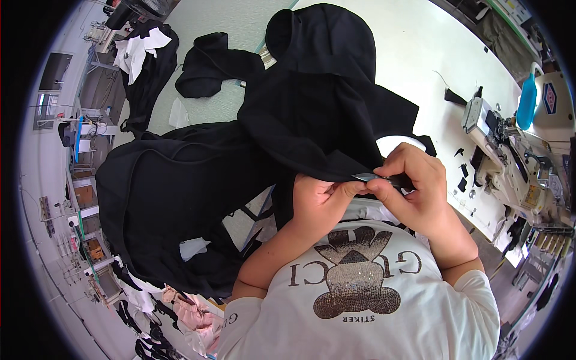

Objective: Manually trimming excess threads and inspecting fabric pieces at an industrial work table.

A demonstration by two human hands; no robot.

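Note:
A large black garment [312, 114] lies spread over the table and hangs toward me. My left hand [321, 201] is closed on its near edge, thumb pressed against the cloth. Close beside it, my right hand [414, 186] is closed around small metal thread snips [363, 177]. Their pointed blade is directed left, at the cloth's edge just above my left thumb. Most of the handle is hidden inside my right fingers. Whether the blade tips touch the fabric I cannot tell.
A sewing machine [510, 162] with a blue bottle [527, 99] stands at the right on the white table [420, 57]. Small black scraps [462, 170] lie beside it. Another black piece [207, 66] rests at the far left. Pink cloth [195, 318] is piled low on the left.

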